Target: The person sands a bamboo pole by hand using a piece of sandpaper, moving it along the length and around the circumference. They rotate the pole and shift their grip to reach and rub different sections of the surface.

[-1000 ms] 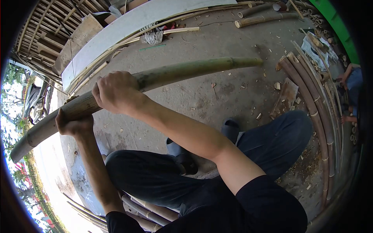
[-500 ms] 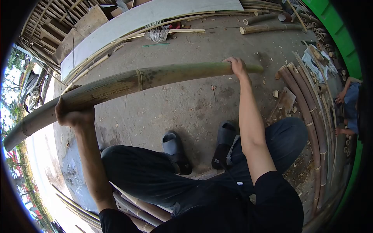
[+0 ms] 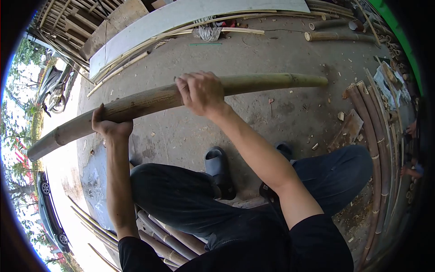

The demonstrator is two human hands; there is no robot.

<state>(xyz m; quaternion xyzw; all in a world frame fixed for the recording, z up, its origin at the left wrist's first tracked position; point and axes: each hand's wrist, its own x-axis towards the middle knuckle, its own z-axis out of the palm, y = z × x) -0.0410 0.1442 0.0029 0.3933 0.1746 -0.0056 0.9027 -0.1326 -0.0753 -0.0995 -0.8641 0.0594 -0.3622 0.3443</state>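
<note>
A long, thick bamboo pole [image 3: 149,100] is held crosswise in front of me, its left end lower than its right. From below, my left hand [image 3: 112,125] grips it left of the middle, thumb up along the near side. My right hand [image 3: 200,93] wraps over the top near the middle, fingers closed round it and hiding part of the surface. The bamboo is brown-grey on the left and greener toward the right end. Below it are my bent knees and dark slippers [image 3: 216,163].
Bamboo poles [image 3: 369,118] lie stacked at my right, with wood chips around. Cut bamboo pieces [image 3: 337,36] and a long white board [image 3: 195,20] lie at the back. More poles [image 3: 165,242] are beside my left leg. Another person's hand [image 3: 411,170] shows at far right.
My right hand has moved left along the bamboo from near its right end to the middle. My left hand keeps its hold. The view has shifted a little.
</note>
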